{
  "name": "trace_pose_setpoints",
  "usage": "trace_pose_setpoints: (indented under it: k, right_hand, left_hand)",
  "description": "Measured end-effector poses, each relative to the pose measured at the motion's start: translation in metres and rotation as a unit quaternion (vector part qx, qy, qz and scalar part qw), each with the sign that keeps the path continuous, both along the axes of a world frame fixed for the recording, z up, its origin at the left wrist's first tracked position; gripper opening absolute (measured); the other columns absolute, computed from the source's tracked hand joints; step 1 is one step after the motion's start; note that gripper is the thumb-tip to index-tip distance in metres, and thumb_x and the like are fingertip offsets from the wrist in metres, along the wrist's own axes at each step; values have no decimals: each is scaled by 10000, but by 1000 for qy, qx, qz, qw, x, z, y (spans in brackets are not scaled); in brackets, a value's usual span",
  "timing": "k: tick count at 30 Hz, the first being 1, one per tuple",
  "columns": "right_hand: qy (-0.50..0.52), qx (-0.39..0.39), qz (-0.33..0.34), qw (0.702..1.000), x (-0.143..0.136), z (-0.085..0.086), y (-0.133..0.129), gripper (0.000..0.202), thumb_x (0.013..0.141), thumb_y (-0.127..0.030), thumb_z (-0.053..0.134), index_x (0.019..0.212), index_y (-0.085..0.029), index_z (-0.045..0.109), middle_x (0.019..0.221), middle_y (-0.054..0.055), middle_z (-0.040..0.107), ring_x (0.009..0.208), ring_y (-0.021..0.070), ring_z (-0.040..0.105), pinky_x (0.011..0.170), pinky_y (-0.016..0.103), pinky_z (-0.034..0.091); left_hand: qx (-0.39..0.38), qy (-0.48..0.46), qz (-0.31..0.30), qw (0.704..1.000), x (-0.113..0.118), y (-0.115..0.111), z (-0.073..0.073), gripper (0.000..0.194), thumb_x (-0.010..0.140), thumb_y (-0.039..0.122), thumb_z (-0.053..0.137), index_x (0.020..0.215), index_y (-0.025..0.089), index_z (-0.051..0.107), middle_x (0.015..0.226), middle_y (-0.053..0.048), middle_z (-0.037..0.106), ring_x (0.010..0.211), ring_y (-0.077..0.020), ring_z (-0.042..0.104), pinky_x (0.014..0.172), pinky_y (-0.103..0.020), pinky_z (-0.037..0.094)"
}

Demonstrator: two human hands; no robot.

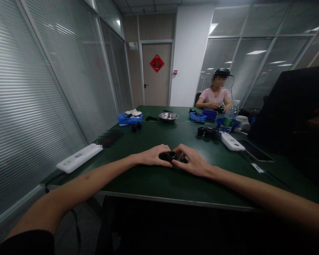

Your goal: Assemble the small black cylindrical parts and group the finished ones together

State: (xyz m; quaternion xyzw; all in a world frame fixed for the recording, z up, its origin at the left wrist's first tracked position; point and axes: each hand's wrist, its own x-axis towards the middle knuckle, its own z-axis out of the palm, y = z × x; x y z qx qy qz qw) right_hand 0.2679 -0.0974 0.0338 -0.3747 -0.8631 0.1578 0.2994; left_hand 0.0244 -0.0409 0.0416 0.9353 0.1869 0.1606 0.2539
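Both my hands meet over the middle of a dark green table (149,180). Between them is a small black round part (171,156) with a ring-shaped top. My left hand (154,156) grips its left side and my right hand (192,161) grips its right side, fingers curled around it. The part rests on or just above the tabletop; I cannot tell which. A row of similar black round parts (208,132) lies farther back on the right.
A white power bank (79,158) lies at the left edge, another white device (231,141) and a phone (255,151) at right. Blue bins (129,119), a metal bowl (168,116) and a water bottle (228,120) stand farther back. A person (215,97) sits at the far end.
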Motion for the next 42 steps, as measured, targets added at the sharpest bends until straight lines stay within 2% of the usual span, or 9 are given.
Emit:
trace_pose_setpoints:
  k: [3, 9, 16, 23, 29, 35, 42]
  right_hand:
    - [-8, 7, 6, 1000, -1, 1, -1, 258, 926, -383, 674, 1097, -194, 636, 1011, 61, 649, 832, 186, 603, 739, 339, 508]
    - [13, -13, -28, 999, -1, -2, 1, 337, 894, -459, 721, 1072, -195, 613, 985, 50, 660, 806, 181, 605, 692, 321, 503]
    - [5, -2, 10, 1000, 0, 0, 0, 253, 940, -385, 662, 1111, -200, 632, 1032, 61, 667, 816, 178, 620, 734, 337, 519]
    - [15, -13, -26, 999, -1, -1, 1, 318, 915, -478, 702, 1053, -199, 632, 984, 53, 672, 803, 182, 615, 691, 325, 509]
    - [1, -6, -7, 1000, -1, 0, -1, 256, 939, -411, 662, 1072, -193, 637, 982, 57, 674, 803, 181, 618, 720, 338, 514]
    - [21, -14, -27, 999, -1, -3, 1, 317, 892, -458, 718, 1049, -200, 617, 979, 53, 676, 798, 183, 618, 693, 329, 516]
    - [12, -4, -2, 1000, 0, -3, 2, 256, 930, -394, 669, 1093, -202, 624, 1019, 62, 682, 810, 183, 629, 730, 341, 528]
  left_hand:
    - [5, -1, 1, 1000, 1, -1, 0, 474, 892, 607, 684, 1133, 201, 647, 1109, -59, 596, 1046, -229, 524, 913, -345, 404]
    - [14, 1, 0, 1000, 2, -1, 0, 472, 891, 609, 685, 1114, 195, 643, 1081, -58, 595, 1031, -227, 523, 897, -335, 404]
    - [9, -3, -3, 1000, 0, 0, 0, 465, 891, 595, 692, 1134, 202, 644, 1087, -55, 589, 1033, -228, 522, 897, -338, 403]
    - [5, 3, 3, 1000, 0, 0, 0, 469, 877, 619, 693, 1101, 209, 649, 1076, -54, 599, 1025, -232, 523, 885, -345, 406]
    - [9, -3, 1, 1000, 0, 0, -1, 463, 884, 603, 695, 1112, 203, 645, 1082, -54, 598, 1035, -229, 523, 892, -338, 403]
    - [17, -4, -2, 1000, 1, 1, -2, 458, 881, 602, 698, 1096, 201, 645, 1067, -52, 599, 1013, -228, 522, 885, -343, 396]
    - [10, -2, 0, 1000, 1, 0, -2, 459, 879, 607, 699, 1093, 206, 642, 1070, -52, 595, 1028, -231, 524, 896, -344, 399]
